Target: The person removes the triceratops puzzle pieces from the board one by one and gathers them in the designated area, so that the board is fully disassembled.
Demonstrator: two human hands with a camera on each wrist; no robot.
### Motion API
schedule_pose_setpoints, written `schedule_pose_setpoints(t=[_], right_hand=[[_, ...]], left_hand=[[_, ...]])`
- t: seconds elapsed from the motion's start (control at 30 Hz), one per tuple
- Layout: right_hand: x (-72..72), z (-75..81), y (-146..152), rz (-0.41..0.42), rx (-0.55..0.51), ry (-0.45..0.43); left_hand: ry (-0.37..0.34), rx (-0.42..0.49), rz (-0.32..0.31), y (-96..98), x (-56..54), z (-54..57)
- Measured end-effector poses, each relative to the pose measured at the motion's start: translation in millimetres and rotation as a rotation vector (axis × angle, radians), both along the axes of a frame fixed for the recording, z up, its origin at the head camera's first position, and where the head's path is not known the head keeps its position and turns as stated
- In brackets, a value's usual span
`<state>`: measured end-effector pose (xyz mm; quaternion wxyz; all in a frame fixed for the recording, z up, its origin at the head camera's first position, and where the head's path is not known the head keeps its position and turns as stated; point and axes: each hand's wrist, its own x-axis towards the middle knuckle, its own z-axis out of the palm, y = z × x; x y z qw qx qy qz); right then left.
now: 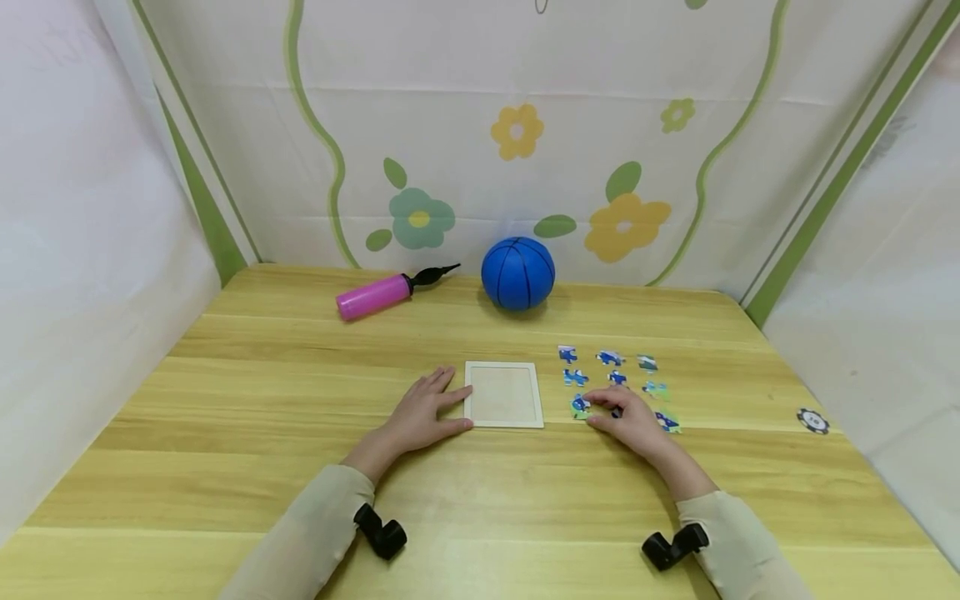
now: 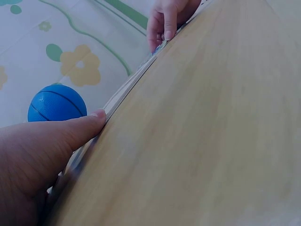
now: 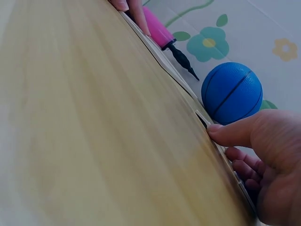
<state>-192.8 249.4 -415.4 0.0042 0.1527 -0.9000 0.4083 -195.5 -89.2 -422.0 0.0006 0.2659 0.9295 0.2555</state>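
A white-rimmed square puzzle frame (image 1: pixel 467 400) lies on the table. My left hand (image 1: pixel 422 414) rests at its left side with fingers spread, thumb and index fingertips on the rim. To the right of the frame, my right hand (image 1: pixel 628 419) pinches a blue and green jigsaw piece (image 1: pixel 579 407) by its right side, low at the tabletop. In the right wrist view the thumb (image 3: pixel 225 133) presses at the edge of that thin piece (image 3: pixel 201 118). Beyond this hand lie several more jigsaw pieces (image 1: pixel 575 377) in loose rows, one partly hidden under its fingers.
A blue ball (image 1: pixel 517 274) stands at the back of the table, with a pink hand pump (image 1: pixel 375 297) to its left. Near the right edge lies a black and white round chip (image 1: pixel 813 421). Behind the table hangs a flowered cloth (image 1: pixel 420 133).
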Motion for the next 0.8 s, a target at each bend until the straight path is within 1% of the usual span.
schedule_pose_setpoints(t=[0.17,0.37,0.53,0.63,0.8], right_hand=[[-0.7,-0.5,-1.5,-0.001,0.04,0.009],[-0.6,0.9,-3.4,0.006,0.064,-0.003],[0.5,4.9,-3.5,0.015,0.091,-0.012],[1.4,7.3,-2.3,0.031,0.108,-0.027],[0.0,14.5,-2.6,0.087,0.147,-0.058]], left_hand=[[-0.008,0.001,0.003,-0.2,0.0,0.0],[-0.014,-0.003,0.004,-1.0,-0.1,0.2],[-0.031,0.02,0.009,-0.4,0.9,0.4],[-0.037,0.034,0.009,0.7,2.0,-0.2],[-0.034,0.044,-0.005,1.0,3.3,0.6]])
